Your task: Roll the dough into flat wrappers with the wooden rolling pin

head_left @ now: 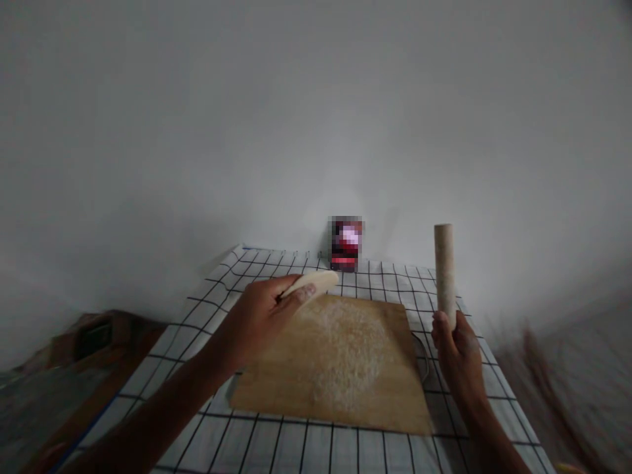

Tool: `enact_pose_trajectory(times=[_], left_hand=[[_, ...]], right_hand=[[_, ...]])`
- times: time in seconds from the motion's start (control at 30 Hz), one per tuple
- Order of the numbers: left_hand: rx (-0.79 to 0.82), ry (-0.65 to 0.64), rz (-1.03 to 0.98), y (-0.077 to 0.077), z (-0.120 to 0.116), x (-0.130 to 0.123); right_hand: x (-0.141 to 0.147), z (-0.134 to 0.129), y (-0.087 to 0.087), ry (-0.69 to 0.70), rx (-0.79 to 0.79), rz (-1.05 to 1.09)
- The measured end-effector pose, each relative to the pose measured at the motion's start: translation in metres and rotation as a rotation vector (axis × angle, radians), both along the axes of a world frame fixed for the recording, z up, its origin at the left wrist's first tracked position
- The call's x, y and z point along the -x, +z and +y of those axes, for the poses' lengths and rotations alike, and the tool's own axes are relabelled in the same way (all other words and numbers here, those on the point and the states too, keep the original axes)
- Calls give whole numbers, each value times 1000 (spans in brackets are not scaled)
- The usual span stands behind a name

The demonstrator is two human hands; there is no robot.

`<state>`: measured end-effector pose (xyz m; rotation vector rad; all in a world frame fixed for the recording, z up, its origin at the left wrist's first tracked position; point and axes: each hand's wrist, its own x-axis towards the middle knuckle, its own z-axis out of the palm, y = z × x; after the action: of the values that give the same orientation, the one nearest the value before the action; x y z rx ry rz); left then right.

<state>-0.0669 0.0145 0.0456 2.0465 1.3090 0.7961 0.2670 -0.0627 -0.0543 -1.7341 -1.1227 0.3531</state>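
My left hand point(266, 309) pinches a thin, pale sheet of rolled dough point(318, 283) by its near end, holding it above the far left part of a wooden board point(276, 388). White flour point(350, 355) is dusted across the board's middle. To the right of the board, my right hand point(461, 355) wraps around the lower end of a light wooden rolling pin point(445, 270). The pin stands nearly upright, its top end free, apart from the board.
A white cloth with black grid lines point(276, 454) covers the table. At its far edge, a pixelated dark red item point(345, 243) stands against a grey wall point(316, 118). A cord point(424, 359) lies right of the board. Brown objects point(99, 336) sit low at the left.
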Motion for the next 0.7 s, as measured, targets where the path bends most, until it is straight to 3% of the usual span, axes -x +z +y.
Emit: enact_pose_trajectory(times=[0.07, 0.17, 0.23, 0.3, 0.37, 0.43, 0.53, 0.6, 0.7], left_hand=[[-186, -114, 65, -7, -10, -10], [-392, -315, 240, -52, -29, -30], [-422, -312, 339, -82, -35, -37], [-402, -349, 340, -94, -32, -32], [-331, -312, 259, -82, -23, -15], [-269, -156, 145, -57, -12, 4], [-299, 12, 75, -29, -2, 19], [-346, -37, 85, -32, -1, 14], [-396, -195, 169, -58, -2, -8]], right_hand=[[2, 0, 1, 42, -22, 0], [4, 0, 3, 106, -29, -34], [4, 0, 5, 156, -7, -85], [4, 0, 6, 224, 22, -143], [8, 0, 9, 299, 60, -196], [17, -3, 14, 360, 102, -293], [40, -12, 24, 445, 164, -614], [55, -17, 30, 507, 197, -804], [67, -19, 32, 554, 205, -902]])
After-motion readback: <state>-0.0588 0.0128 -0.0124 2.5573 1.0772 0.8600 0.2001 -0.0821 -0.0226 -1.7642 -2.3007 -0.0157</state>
